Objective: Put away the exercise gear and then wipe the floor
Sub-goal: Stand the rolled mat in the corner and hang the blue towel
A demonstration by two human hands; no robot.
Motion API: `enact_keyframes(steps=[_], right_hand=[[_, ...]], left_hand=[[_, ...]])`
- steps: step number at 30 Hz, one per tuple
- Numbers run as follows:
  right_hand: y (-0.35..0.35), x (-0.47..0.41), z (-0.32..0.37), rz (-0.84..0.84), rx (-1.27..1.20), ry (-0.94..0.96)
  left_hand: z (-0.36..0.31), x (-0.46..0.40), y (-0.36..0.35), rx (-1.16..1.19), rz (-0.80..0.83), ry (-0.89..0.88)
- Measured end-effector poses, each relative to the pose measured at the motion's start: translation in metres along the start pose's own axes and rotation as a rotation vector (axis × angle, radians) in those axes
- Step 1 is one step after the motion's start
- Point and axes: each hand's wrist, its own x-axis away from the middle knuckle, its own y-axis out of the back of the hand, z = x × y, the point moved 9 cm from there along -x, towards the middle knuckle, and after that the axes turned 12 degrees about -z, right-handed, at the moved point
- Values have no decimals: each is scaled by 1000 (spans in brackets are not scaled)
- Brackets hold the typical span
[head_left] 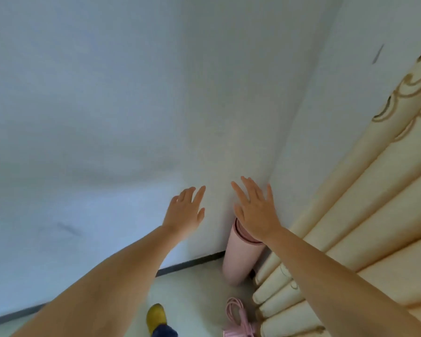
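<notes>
Both your forearms fill the bottom of the view, reaching out toward the corner of the room. Your left hand (pixel 185 210) is up near the wall (pixel 107 117), fingers straight and loosely spread, holding nothing; I can't tell whether the fingertips actually touch the wall. Your right hand (pixel 255 210) is the same story: fingers splayed wide, flat palm, gripping nothing, and it sits right over the top end of the rolled pink mat (pixel 241 259), hiding part of the rim. Can't say for sure if the heel of the palm is resting on the roll or just hovering in front of it. The mat is standing on end in the corner, long axis close to upright with a slight lean, bottom on the floor (pixel 195 283), tucked between the wall and the cream curtain (pixel 338 215). So it lies directly below your right hand, and that hand is clearly the nearer one; the left is off to the side with a gap between it and the roll. Looks to me like the mat is basically parked where it belongs. Down on the floor near your feet there's a pink skipping rope (pixel 238 319) lying loose, just beside the curtain hem, well below both hands and again closer to your right side. That's probably the next bit of gear, so you'd have to bend down for it. Your yellow shoe (pixel 156 316) is just left of the rope.
</notes>
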Motion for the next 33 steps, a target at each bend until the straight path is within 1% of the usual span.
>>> enact_keyframes(steps=[4,7,9,12,16,20,22,27,30,33], right_hand=[[4,14,60,38,-34,177],[13,18,123,44,-67,296],[22,25,173,27,-90,381],[41,46,257,-2,-134,529],[68,99,374,-5,-173,714],[100,189,493,5,-237,883],[107,248,552,80,-251,976],[162,403,694,111,-365,1235],[198,482,759,90,-411,1389],[221,535,811,110,-447,1454]], left_hand=[[43,81,27,-69,-24,148],[97,146,57,-135,-69,335],[135,194,75,-178,-103,471],[176,278,104,-246,-114,640],[202,413,140,-297,-161,814],[213,571,170,-325,-156,1004],[216,659,191,-356,-153,1108],[213,874,247,-417,-159,1396],[202,973,274,-482,-153,1521],[190,1047,288,-493,-143,1624]])
